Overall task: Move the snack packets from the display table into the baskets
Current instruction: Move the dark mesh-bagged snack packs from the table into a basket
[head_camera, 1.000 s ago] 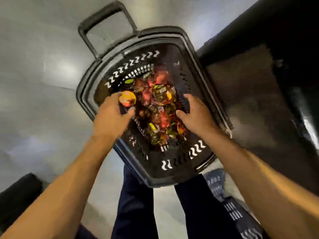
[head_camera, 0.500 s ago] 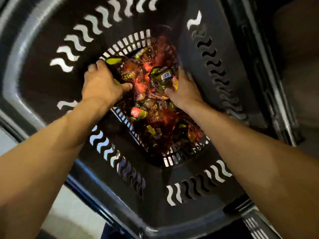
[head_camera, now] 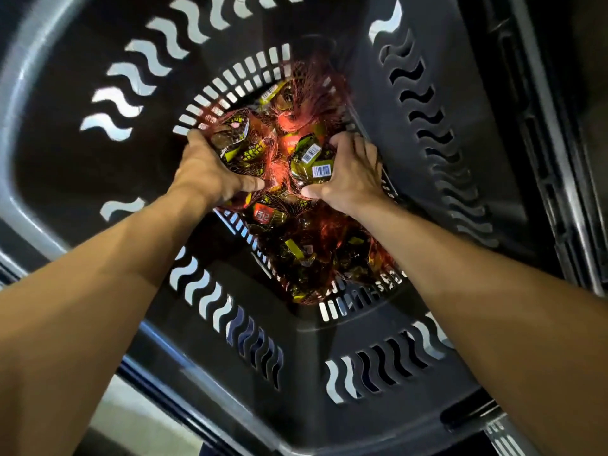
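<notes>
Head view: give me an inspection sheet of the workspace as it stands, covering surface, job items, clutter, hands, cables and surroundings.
Surface: slotted floor of the dark plastic basket; the display table is not in view.
Job's things: snack packets in red netting, piled on the basket floor.
Clutter: nothing seen.
Grippers: left hand grips a netted bundle; right hand grips barcode-labelled packets; both are low inside the basket.
Cables: nothing seen.
Surroundings: pale floor outside the basket, lower left.
</notes>
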